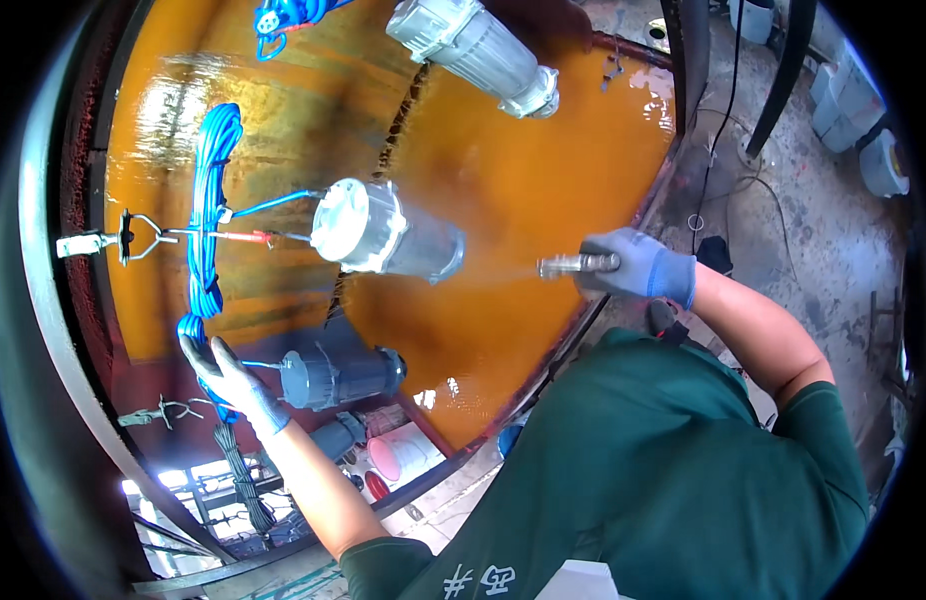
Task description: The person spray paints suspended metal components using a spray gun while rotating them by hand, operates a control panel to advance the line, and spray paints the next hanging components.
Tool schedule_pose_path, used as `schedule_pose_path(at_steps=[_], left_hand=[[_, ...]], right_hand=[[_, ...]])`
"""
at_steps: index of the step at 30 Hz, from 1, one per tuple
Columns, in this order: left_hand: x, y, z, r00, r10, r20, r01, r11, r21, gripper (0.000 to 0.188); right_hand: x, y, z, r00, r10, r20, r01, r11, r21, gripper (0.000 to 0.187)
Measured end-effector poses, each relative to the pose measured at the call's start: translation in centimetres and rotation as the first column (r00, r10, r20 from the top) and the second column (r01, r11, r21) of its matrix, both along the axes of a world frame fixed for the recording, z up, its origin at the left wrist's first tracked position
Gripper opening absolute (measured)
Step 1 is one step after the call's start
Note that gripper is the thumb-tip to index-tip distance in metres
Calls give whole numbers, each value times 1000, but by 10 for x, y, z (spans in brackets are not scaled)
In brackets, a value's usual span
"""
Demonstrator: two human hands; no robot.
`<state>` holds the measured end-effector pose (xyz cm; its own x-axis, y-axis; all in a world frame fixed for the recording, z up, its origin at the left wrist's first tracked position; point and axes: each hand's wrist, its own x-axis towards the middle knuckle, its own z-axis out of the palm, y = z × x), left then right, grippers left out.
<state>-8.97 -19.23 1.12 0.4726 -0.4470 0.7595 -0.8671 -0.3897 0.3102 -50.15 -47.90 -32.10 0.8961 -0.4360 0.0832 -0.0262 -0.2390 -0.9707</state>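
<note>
Grips a metal spray gun (573,264) in the gloved right hand (638,265), clamped firmly inside curled fingers, and points it leftward through a faint mist. Just left of the grip, apart from the nozzle, a silvery motor-like cylinder (383,230), tied farther left to a metal hook (133,238) beside a long blue cable coil (215,200). Holds the gloved left hand (233,385) well left of and lower than the grip, at a smaller blue bundle (191,328); cannot tell whether closed on it or only touching. Between that hand and the grip, lower than both cylinder and gun, a dark grey cylinder (333,376). Above and left of the grip, another silvery cylinder (473,55), tilted. Behind gun and cylinders, a glossy orange-brown surface (543,190). Far below-left of the grip, a pink bucket (385,458); above-right, well apart, pale containers (883,165).
</note>
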Motion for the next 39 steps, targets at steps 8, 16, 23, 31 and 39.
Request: schedule_pose_path(at_steps=[8,16,23,31,39], left_hand=[[-56,-57,5,990,-108,92,111,993,-29,66],[-116,-111,4,959,-253,129,258,966,-22,57],[-135,-115,-1,903,-291,317,223,947,233,59],[-133,-95,-11,880,-231,416,77,932,354,52],[-118,-55,-15,859,-174,481,78,974,214,32]], right_hand=[[10,-9,1,988,-141,-58,142,990,16,26],[24,-18,5,985,-142,-100,137,989,-50,33],[37,-16,5,1000,0,-13,-3,967,-255,31],[39,-32,36,994,54,-97,-78,959,-274,31],[37,-47,45,996,-45,-83,28,980,-199,33]])
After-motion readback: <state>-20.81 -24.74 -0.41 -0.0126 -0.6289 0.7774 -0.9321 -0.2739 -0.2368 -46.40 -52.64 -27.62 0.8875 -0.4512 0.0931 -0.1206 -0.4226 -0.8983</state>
